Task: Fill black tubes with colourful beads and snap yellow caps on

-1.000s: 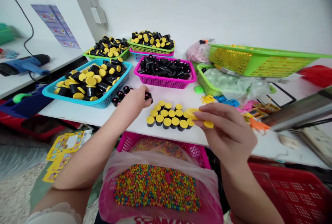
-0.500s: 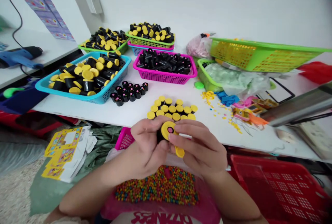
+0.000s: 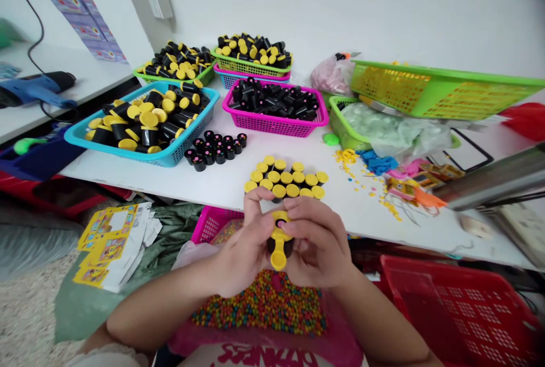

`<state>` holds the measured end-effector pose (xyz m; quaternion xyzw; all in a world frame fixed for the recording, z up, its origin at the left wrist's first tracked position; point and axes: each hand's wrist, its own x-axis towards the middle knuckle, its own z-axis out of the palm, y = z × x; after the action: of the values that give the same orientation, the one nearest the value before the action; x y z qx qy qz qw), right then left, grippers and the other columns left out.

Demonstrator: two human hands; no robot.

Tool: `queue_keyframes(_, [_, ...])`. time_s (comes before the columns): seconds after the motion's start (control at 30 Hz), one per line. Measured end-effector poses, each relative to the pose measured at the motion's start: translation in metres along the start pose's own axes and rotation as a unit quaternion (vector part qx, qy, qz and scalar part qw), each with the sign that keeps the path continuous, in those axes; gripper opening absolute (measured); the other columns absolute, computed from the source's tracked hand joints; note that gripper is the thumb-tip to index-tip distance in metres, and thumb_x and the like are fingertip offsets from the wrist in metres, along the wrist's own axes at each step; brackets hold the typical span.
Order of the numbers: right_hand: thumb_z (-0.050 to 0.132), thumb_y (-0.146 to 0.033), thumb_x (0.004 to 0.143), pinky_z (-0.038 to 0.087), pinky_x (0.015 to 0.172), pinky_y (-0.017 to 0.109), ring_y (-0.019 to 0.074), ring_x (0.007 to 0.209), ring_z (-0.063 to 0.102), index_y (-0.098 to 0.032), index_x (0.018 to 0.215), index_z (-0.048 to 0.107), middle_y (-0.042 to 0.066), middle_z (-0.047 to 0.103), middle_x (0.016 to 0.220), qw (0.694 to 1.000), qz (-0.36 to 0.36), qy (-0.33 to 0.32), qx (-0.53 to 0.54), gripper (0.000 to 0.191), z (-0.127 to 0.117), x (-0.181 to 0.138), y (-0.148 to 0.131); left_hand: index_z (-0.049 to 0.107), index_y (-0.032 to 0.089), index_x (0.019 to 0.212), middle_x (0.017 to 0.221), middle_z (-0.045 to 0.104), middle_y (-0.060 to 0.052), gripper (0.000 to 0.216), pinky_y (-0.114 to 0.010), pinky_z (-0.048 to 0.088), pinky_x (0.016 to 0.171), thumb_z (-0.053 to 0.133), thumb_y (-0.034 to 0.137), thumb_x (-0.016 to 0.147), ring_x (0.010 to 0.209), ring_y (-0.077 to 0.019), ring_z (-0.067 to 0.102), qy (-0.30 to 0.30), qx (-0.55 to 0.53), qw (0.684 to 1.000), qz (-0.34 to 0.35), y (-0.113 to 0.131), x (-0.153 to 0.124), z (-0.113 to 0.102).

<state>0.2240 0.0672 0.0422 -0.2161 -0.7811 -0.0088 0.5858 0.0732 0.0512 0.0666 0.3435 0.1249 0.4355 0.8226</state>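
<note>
Between both hands I grip a small black container with a yellow cap (image 3: 280,236); its yellow flip lid hangs open toward me, and a dark hole with something pink shows in the cap. My left hand (image 3: 249,248) is closed on its left side, thumb on the cap. Fingers of my right hand (image 3: 319,242) wrap round the right side and press the cap's top. Below my hands lie many tiny multicoloured beads (image 3: 264,304) in a pink basket lined with clear plastic. Just beyond, yellow-capped containers (image 3: 292,189) stand in rows on the white table (image 3: 170,182).
Small black cylinders (image 3: 219,156) with pink tops stand left of centre. Behind are a blue basket (image 3: 170,154) of capped containers and a magenta basket (image 3: 272,126) of black ones. Green baskets (image 3: 447,80) and scraps lie right. A red crate (image 3: 468,304) is below right.
The container has turned upright, its flip lid swinging from the lower right to point straight toward me. My hands have shifted slightly down around it. The camera view moved slightly.
</note>
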Motion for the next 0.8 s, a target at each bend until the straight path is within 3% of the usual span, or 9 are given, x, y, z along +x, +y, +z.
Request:
queue_keyframes(0.1, [0.056,-0.007,0.079,0.057,0.091,0.037,0.0219,0.102,0.061,-0.015,0.125,0.057,0.008,0.061,0.105,0.999,-0.02,0.022,0.009,0.046,0.0,-0.002,-0.006,0.032,0.03,0.11,0.08,0.054,0.007,0.029,-0.012,0.041,0.06,0.054,0.034,0.092,0.064,-0.0044,0.054,0.0,-0.036,0.999,-0.017,-0.002,-0.001,0.004])
queue_keyframes(0.17, [0.057,-0.005,0.079,0.057,0.091,0.038,0.0225,0.103,0.061,-0.015,0.125,0.057,0.009,0.061,0.107,1.0,-0.001,0.003,0.025,0.047,-0.004,0.001,-0.009,0.032,0.029,0.109,0.078,0.053,0.007,0.025,-0.014,0.041,0.058,0.05,0.036,0.092,0.064,-0.0057,0.054,0.009,-0.024,1.0,-0.009,-0.004,-0.002,0.005])
queue_keyframes(0.3, [0.075,-0.027,0.078,0.056,0.093,0.042,0.0245,0.105,0.061,-0.021,0.12,0.061,0.008,0.059,0.111,0.982,0.11,-0.063,0.138,0.044,-0.019,0.012,-0.011,0.026,0.033,0.119,0.099,0.056,0.0,0.021,-0.026,0.047,0.07,0.031,0.041,0.101,0.083,-0.0122,0.06,-0.023,0.22,0.973,0.06,-0.003,-0.005,-0.005])
queue_keyframes(0.37, [0.077,-0.038,0.076,0.054,0.095,0.043,0.0249,0.106,0.06,-0.025,0.115,0.065,0.006,0.059,0.109,0.971,0.134,-0.048,0.192,0.042,-0.021,0.013,-0.01,0.024,0.032,0.125,0.118,0.052,-0.005,0.029,-0.035,0.044,0.088,0.036,0.041,0.1,0.106,-0.0168,0.057,-0.054,0.364,0.922,0.123,0.002,-0.004,-0.013])
queue_keyframes(0.43, [0.077,-0.044,0.074,0.053,0.097,0.045,0.0259,0.109,0.058,-0.028,0.118,0.065,0.007,0.057,0.113,0.962,0.167,-0.021,0.213,0.048,-0.018,0.01,-0.008,0.028,0.029,0.128,0.125,0.048,-0.008,0.032,-0.04,0.038,0.097,0.039,0.038,0.099,0.117,-0.0208,0.049,-0.076,0.497,0.839,0.209,0.008,-0.002,-0.018])
queue_keyframes(0.5, [0.077,-0.05,0.072,0.052,0.096,0.046,0.0272,0.113,0.056,-0.03,0.127,0.059,0.009,0.053,0.122,0.949,0.224,0.0,0.223,0.062,-0.01,0.004,-0.008,0.035,0.025,0.125,0.119,0.051,-0.008,0.028,-0.041,0.036,0.094,0.038,0.034,0.099,0.114,-0.0229,0.048,-0.073,0.622,0.726,0.282,0.016,0.001,-0.021])
queue_keyframes(0.57, [0.075,-0.053,0.073,0.054,0.093,0.044,0.0262,0.112,0.056,-0.03,0.132,0.054,0.01,0.053,0.124,0.932,0.272,0.012,0.24,0.066,-0.002,0.0,-0.009,0.045,0.024,0.119,0.109,0.056,-0.005,0.025,-0.039,0.035,0.087,0.043,0.036,0.096,0.103,-0.0227,0.05,-0.058,0.689,0.652,0.312,0.023,0.005,-0.02])
queue_keyframes(0.73, [0.064,-0.041,0.087,0.058,0.077,0.031,0.0166,0.087,0.066,-0.026,0.12,0.06,0.005,0.067,0.101,0.848,0.372,-0.063,0.371,0.036,0.005,0.004,-0.014,0.055,0.027,0.111,0.1,0.061,0.0,0.022,-0.035,0.027,0.074,0.038,0.031,0.098,0.088,-0.019,0.046,-0.072,0.764,0.559,0.315,0.036,0.004,-0.015])
queue_keyframes(0.8, [0.064,-0.039,0.088,0.058,0.075,0.029,0.0151,0.085,0.067,-0.023,0.115,0.062,0.005,0.069,0.099,0.815,0.392,-0.075,0.419,0.032,0.005,0.005,-0.014,0.059,0.029,0.113,0.099,0.062,0.0,0.022,-0.035,0.026,0.075,0.046,0.029,0.095,0.087,-0.0191,0.044,-0.072,0.763,0.566,0.304,0.038,0.002,-0.016])
